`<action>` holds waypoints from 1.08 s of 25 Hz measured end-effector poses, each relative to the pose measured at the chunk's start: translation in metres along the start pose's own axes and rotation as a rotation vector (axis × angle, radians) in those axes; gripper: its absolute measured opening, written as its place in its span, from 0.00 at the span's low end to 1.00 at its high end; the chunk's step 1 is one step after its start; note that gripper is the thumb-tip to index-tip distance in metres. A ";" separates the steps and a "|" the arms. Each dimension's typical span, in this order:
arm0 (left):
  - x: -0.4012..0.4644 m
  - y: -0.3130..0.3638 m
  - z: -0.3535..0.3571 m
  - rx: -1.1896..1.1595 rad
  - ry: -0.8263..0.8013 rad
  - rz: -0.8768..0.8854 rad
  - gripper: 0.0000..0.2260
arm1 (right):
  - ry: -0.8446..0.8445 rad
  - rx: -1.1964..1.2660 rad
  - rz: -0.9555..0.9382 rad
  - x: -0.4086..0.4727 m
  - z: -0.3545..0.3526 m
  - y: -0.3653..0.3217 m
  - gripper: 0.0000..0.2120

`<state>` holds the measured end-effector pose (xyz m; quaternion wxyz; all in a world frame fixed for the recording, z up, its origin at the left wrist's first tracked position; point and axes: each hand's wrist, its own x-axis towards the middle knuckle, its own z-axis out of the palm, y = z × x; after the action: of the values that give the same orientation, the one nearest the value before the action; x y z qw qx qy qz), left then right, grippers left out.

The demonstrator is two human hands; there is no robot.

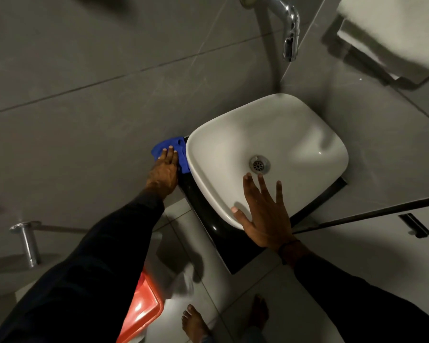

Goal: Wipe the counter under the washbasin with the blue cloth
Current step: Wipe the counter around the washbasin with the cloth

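Observation:
A white washbasin (270, 134) sits on a black counter (235, 251) in the corner of grey tiled walls. The blue cloth (177, 148) lies bunched on the counter's far left corner, against the wall and the basin's left side. My left hand (164, 173) presses flat on the cloth with fingers stretched forward. My right hand (263, 214) hovers with fingers spread over the basin's near rim, holding nothing. Most of the counter is hidden under the basin.
A chrome tap (289, 28) juts from the wall above the basin. White towels (391, 28) rest on a shelf at top right. A chrome bar (27, 241) sticks out at left. A red bucket (141, 310) stands on the floor beside bare feet (196, 323).

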<state>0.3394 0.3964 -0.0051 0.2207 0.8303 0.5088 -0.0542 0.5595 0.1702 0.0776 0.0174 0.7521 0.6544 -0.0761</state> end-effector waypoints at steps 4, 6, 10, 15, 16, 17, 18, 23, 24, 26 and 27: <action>-0.023 0.009 0.018 -0.018 0.016 0.021 0.28 | -0.010 -0.008 -0.003 0.000 -0.001 0.000 0.41; -0.043 0.019 0.033 -0.013 0.009 0.037 0.28 | -0.012 -0.007 -0.001 0.000 -0.002 0.001 0.41; -0.088 0.043 0.059 -0.073 0.018 0.028 0.30 | -0.024 -0.005 0.003 0.000 0.000 0.001 0.41; -0.136 0.069 0.087 -0.120 0.027 0.040 0.31 | -0.014 -0.011 0.013 0.001 0.002 0.002 0.41; -0.140 0.072 0.089 -0.132 0.032 0.044 0.30 | -0.015 -0.010 0.016 0.001 0.002 0.002 0.42; -0.141 0.072 0.090 -0.142 0.035 0.049 0.30 | -0.005 -0.007 0.016 0.001 0.003 0.002 0.42; -0.140 0.070 0.089 -0.141 0.036 0.056 0.29 | 0.011 -0.003 0.016 0.001 0.004 0.002 0.42; -0.148 0.082 0.099 -0.178 0.094 0.015 0.29 | 0.038 -0.015 0.018 0.002 0.006 0.002 0.42; -0.154 0.088 0.103 -0.185 0.103 0.016 0.30 | 0.040 -0.019 0.015 0.002 0.006 0.002 0.42; -0.171 0.098 0.114 -0.166 0.096 0.030 0.30 | 0.031 -0.022 0.014 0.003 0.005 0.002 0.41; -0.180 0.103 0.119 -0.148 0.085 0.038 0.31 | 0.026 -0.025 0.016 0.002 0.005 0.002 0.41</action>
<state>0.3589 0.1588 -0.0237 0.2606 0.8228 0.5046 0.0228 0.5614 0.1712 0.0725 0.0187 0.7581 0.6493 -0.0580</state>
